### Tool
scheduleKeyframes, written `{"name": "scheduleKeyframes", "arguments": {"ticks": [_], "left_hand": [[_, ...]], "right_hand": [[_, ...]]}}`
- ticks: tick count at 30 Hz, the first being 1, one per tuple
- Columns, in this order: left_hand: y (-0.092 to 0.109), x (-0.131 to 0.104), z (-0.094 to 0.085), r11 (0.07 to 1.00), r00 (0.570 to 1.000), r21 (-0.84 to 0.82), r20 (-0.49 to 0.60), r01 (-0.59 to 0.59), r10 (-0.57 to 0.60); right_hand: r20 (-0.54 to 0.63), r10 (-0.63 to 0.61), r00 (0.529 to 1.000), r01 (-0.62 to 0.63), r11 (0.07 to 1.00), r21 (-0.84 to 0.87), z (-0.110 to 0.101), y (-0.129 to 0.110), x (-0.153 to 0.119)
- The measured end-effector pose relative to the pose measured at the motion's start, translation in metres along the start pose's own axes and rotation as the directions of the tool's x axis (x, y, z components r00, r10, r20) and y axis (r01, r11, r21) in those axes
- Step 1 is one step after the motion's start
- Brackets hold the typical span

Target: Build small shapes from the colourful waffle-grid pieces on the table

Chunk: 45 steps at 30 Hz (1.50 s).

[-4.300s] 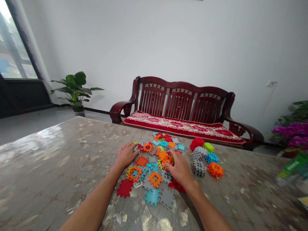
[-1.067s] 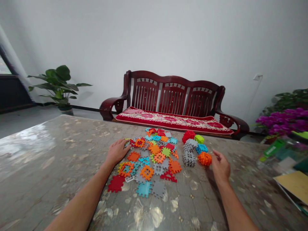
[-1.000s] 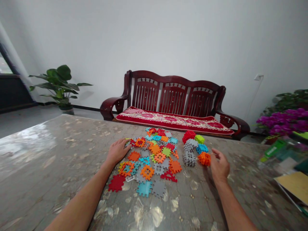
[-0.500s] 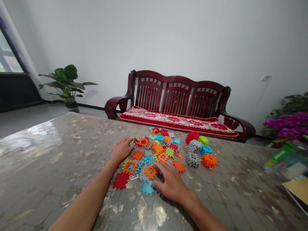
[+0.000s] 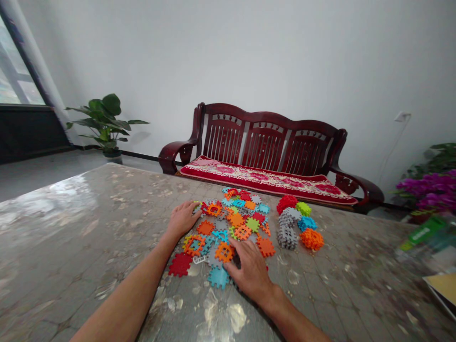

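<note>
Hands, two, bare, over a patterned table (image 5: pixel 138 204); contents and condition as follows

Right hand (image 5: pixel 252 270): thumb and forefinger are standing apart, curving in at the right side of an orange window piece (image 5: pixel 224 252); whether they are pinching it I cannot tell, and the back of the hand is hiding whatever is lying beneath

Left hand (image 5: pixel 183 219): resting palm down, fingers lying loosely side by side, thumb standing off; I am showing nothing in its grip, and its tips are ending at the left edge of the loose pieces (image 5: pixel 235 220)

Handling, in my judgement: the piece looking flat and toothed, I am doing best by pinching it at opposite edges, tips low, so that its teeth are not catching on the grey piece (image 5: pixel 213 259) partly under it

Position: the window piece is lying just left of my right thumb and forefinger; a light blue square (image 5: pixel 218 276) is lying just nearer me, a red square (image 5: pixel 180 264) farther left; grey stack (image 5: pixel 287 237) and orange stack (image 5: pixel 312 239) are sitting to the right, apart from both hands
</note>
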<state>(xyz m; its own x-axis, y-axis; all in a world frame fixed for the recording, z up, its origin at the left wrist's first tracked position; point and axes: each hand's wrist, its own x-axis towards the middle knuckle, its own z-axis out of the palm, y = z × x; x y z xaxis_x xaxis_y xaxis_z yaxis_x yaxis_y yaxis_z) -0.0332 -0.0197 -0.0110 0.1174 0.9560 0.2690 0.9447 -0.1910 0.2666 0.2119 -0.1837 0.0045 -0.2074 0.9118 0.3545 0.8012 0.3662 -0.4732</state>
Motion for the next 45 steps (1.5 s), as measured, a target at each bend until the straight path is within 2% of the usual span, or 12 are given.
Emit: {"name": "scheduleKeyframes", "arguments": {"ticks": [4, 8, 11, 13, 15, 18, 21, 25, 38, 41, 45], "left_hand": [[-0.004, 0.002, 0.003, 1.0, 1.0, 0.008, 0.002, -0.016, 0.016], [-0.008, 0.004, 0.006, 1.0, 0.999, 0.0, 0.004, -0.032, 0.032], [-0.009, 0.004, 0.006, 1.0, 1.0, -0.001, 0.004, -0.03, 0.03], [-0.009, 0.004, 0.006, 1.0, 1.0, 0.005, 0.002, -0.028, 0.028], [-0.009, 0.004, 0.006, 1.0, 1.0, 0.008, 0.001, -0.029, 0.029], [-0.008, 0.004, 0.004, 0.999, 0.999, 0.007, 0.001, -0.033, 0.033], [-0.008, 0.004, 0.003, 1.0, 1.0, 0.008, 0.003, -0.028, 0.028], [-0.008, 0.004, 0.004, 0.999, 0.999, 0.014, 0.004, -0.033, 0.033], [-0.016, 0.009, 0.011, 0.999, 0.999, 0.006, 0.009, -0.045, 0.045], [-0.013, 0.007, 0.009, 0.999, 0.999, 0.002, 0.007, -0.036, 0.036], [-0.01, 0.006, 0.006, 1.0, 1.0, 0.006, -0.003, -0.022, 0.022]], "right_hand": [[-0.096, 0.027, 0.995, -0.021, 0.998, 0.06, -0.011, 0.011, 0.003], [-0.265, 0.161, 0.951, -0.122, 0.98, 0.158, -0.043, 0.044, 0.014], [-0.401, 0.313, 0.861, -0.229, 0.942, 0.244, -0.081, 0.082, 0.02], [-0.452, 0.394, 0.8, -0.292, 0.914, 0.28, -0.108, 0.112, 0.018], [-0.481, 0.464, 0.744, -0.347, 0.883, 0.315, -0.129, 0.142, 0.011], [-0.465, 0.546, 0.697, -0.409, 0.835, 0.368, -0.149, 0.183, -0.005], [-0.424, 0.581, 0.695, -0.455, 0.812, 0.366, -0.155, 0.211, -0.02], [-0.388, 0.573, 0.722, -0.452, 0.815, 0.362, -0.157, 0.228, -0.032], [-0.268, 0.491, 0.829, -0.384, 0.848, 0.364, -0.148, 0.239, -0.039], [-0.304, 0.485, 0.82, -0.397, 0.864, 0.309, -0.146, 0.237, -0.038], [-0.424, 0.471, 0.774, -0.435, 0.881, 0.185, -0.151, 0.224, -0.03]]}}
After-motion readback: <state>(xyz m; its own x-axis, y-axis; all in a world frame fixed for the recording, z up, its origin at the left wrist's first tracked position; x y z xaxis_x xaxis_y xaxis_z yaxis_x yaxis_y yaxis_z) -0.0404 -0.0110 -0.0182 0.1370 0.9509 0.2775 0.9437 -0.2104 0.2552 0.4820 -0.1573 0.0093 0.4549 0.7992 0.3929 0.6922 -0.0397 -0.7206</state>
